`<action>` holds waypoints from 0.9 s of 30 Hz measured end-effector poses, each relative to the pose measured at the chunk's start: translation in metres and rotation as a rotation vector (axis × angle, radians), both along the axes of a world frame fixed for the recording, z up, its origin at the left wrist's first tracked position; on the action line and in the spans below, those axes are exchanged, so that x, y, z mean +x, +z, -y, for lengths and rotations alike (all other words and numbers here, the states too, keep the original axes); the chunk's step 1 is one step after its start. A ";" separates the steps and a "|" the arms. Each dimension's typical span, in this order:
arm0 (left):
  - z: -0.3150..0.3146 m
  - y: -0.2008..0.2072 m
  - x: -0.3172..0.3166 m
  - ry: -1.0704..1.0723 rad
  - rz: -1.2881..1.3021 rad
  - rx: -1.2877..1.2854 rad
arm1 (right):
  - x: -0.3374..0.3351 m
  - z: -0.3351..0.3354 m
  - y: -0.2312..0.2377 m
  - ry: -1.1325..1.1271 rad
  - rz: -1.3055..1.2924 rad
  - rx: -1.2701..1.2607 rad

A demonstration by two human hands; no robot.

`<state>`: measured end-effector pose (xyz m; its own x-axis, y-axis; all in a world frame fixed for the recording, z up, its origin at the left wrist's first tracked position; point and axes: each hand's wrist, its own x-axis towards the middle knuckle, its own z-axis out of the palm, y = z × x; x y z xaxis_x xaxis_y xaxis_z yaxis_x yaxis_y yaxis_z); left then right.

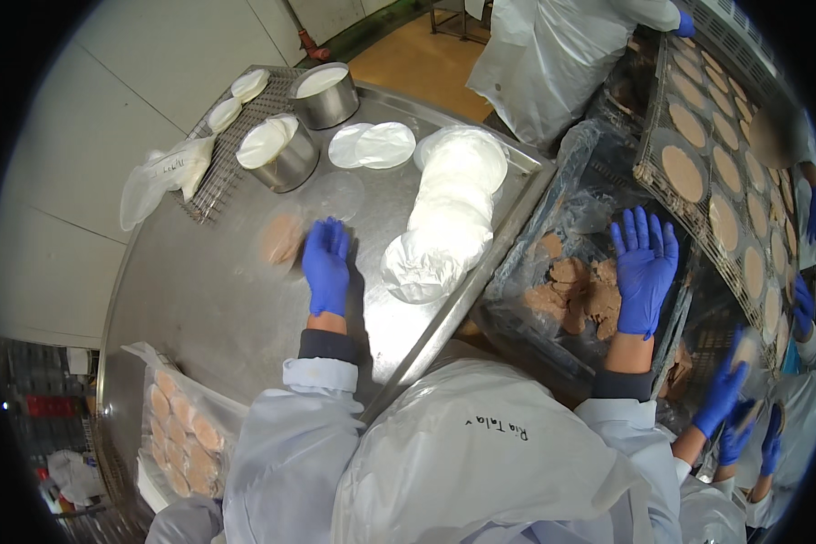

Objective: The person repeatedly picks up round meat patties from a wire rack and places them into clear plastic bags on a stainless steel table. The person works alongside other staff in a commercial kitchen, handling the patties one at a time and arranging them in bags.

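the left hand (pixel 326 267) points ahead, its grip loose, just beside the pink patty (pixel 281 238) on the counter (pixel 231 331). the right hand (pixel 644 267) is spread flat, grip let go, over the tub (pixel 598 168) of brown lumps (pixel 598 299). i see black pen writing (pixel 497 429) on the apron (pixel 471 476).

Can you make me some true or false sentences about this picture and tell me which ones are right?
1. The left hand and right hand are gloved in blue. True.
2. The right hand is squeezed into a fist. False: it is open.
3. A flat round patty lies beside the left hand. True.
4. The patty is bright green. False: it is pinkish brown.
5. Overlapping white sheets lie to the right of the left hand. True.
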<state>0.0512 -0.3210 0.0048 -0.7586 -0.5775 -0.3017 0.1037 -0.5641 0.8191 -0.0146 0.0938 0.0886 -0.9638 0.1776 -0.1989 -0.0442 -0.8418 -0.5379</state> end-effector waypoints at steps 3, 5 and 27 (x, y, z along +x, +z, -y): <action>0.006 -0.014 -0.020 -0.091 0.224 -1.069 | -0.006 -0.004 0.012 -0.166 0.002 -0.160; 0.019 -0.026 -0.044 -0.062 0.244 -1.756 | -0.009 -0.011 0.019 -0.234 -0.045 -0.243; -0.361 0.090 -0.100 -1.288 -0.294 0.566 | 0.005 -0.089 0.076 -0.603 -0.128 0.188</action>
